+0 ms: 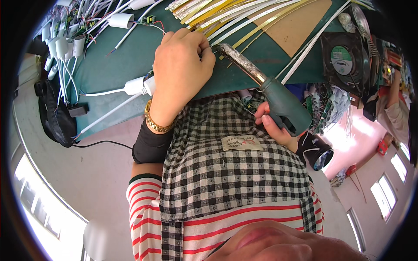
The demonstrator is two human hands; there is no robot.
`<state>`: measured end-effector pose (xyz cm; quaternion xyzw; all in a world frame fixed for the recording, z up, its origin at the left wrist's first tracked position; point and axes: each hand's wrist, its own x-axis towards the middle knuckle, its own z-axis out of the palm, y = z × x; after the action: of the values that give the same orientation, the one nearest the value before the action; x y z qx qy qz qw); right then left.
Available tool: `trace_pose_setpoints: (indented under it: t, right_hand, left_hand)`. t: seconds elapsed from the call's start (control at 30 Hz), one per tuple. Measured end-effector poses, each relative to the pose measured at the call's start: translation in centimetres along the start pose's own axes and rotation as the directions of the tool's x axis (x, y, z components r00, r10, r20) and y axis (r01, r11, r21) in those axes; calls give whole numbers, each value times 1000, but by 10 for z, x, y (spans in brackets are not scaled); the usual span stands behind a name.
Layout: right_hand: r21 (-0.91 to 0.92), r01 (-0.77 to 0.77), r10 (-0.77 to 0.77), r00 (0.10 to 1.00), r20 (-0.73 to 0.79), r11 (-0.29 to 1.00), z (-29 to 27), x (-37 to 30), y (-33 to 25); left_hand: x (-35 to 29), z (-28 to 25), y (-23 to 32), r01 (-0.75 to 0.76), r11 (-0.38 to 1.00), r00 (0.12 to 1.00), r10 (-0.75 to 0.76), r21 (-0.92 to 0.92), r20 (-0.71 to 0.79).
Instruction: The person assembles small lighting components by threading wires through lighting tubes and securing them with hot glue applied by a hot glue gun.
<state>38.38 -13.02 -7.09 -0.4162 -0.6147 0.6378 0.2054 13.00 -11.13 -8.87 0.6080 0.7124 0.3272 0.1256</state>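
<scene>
My left hand (183,65), with a gold bracelet at the wrist, is closed over the table's edge, fingers and thumb pinched together. What they pinch is hidden under the hand. Red and white wires run towards its fingers from a small green circuit board (149,19) beside a white plastic housing (121,20). My right hand (278,130) is closed around the dark green handle of a soldering iron (283,102). Its discoloured metal barrel slants up and left, with the end close to my left fingertips. Another white housing (134,85) with a white cable lies by my left wrist.
Thin white and yellow LED strips (217,19) lie at the far side, partly over a brown board (296,26). White housings with cables (63,45) crowd the far left of the green table (126,56). A black fan (344,61) stands right. Another person's arm (394,93) shows far right.
</scene>
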Motion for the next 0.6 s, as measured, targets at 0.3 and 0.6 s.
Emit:
trace_pose_setpoints:
  t: [0.3, 0.6]
  right_hand:
    - [126, 156, -154, 988, -30, 980, -1, -4, 12]
    - [116, 221, -216, 975, -57, 968, 0, -2, 13]
  left_hand:
    - [1, 0, -1, 1, 1000, 1000, -1, 26, 15]
    - [3, 0, -2, -5, 1000, 1000, 5, 23, 21]
